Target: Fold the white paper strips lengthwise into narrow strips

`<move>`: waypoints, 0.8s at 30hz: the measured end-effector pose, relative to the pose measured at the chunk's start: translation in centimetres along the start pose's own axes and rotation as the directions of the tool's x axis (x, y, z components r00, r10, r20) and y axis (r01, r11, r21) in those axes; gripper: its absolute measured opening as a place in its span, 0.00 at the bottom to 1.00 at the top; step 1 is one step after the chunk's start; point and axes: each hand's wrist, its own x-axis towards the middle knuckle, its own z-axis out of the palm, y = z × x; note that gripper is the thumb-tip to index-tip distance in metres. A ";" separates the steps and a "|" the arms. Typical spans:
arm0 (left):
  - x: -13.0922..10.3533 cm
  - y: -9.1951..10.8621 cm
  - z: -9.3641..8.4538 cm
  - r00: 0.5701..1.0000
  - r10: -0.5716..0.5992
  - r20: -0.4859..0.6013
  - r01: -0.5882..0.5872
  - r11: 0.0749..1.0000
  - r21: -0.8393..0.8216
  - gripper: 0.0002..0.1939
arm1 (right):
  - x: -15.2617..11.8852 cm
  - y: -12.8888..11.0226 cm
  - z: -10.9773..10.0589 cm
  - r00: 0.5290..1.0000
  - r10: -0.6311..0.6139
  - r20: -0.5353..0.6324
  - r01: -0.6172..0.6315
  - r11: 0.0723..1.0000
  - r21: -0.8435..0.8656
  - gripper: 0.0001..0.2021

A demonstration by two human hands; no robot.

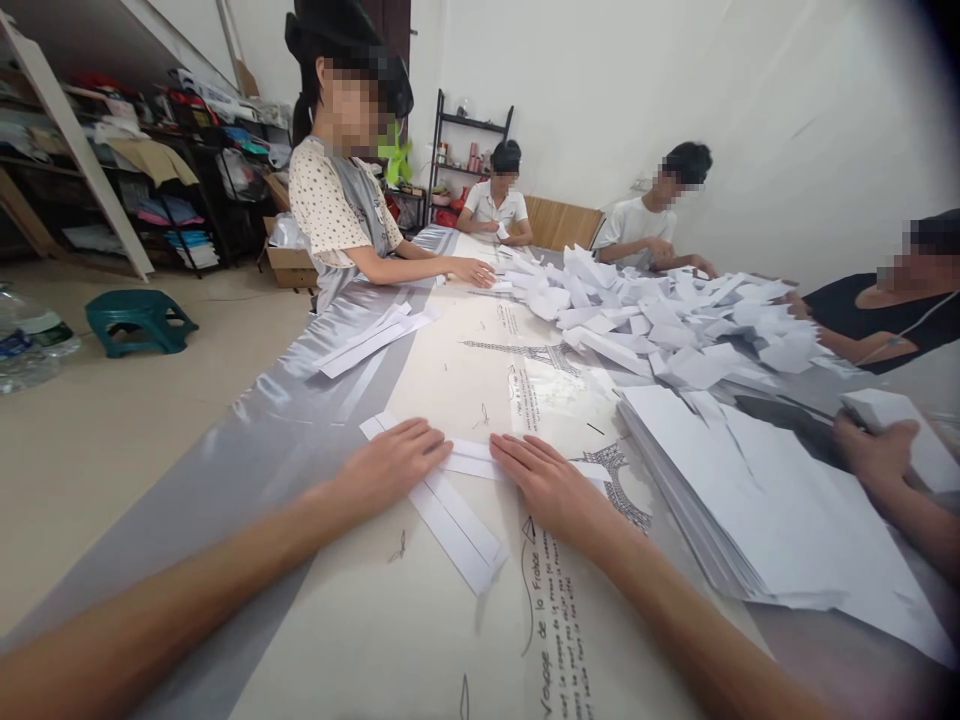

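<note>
A folded white paper strip (471, 458) lies crosswise on the table, with both my hands on it. My left hand (397, 462) rests palm down over its left part, fingers close together and slightly bent. Flat on the right part lies my right hand (547, 488), its fingers stretched out; the strip's end shows past it. Neither hand grips the paper. Beneath the left hand, a second paper strip (459, 530) with a lengthwise crease runs diagonally towards me. The left hand hides part of both strips.
Several folded strips (375, 338) lie at the left table edge. A stack of white paper (720, 490) is on my right, before a big heap of folded papers (660, 310). Several people sit or stand around the printed tablecloth (352, 620). A green stool (141, 322) stands on the floor.
</note>
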 end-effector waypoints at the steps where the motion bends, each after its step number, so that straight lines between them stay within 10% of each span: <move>1: -0.1 0.4 -0.1 0.999 -0.001 0.045 -0.001 0.999 0.049 0.14 | 0.0 0.1 0.0 1.000 0.001 -0.003 -0.001 1.000 0.009 0.34; 10: -0.7 3.1 0.5 0.997 -0.028 0.078 0.012 0.978 0.209 0.28 | -0.2 2.2 -2.0 0.995 0.098 -0.015 -0.096 0.986 0.137 0.16; 24: -0.9 4.7 0.9 0.977 -0.159 0.143 0.110 0.946 0.304 0.29 | -1.2 3.1 -4.1 0.920 0.285 0.269 -0.365 0.873 0.324 0.19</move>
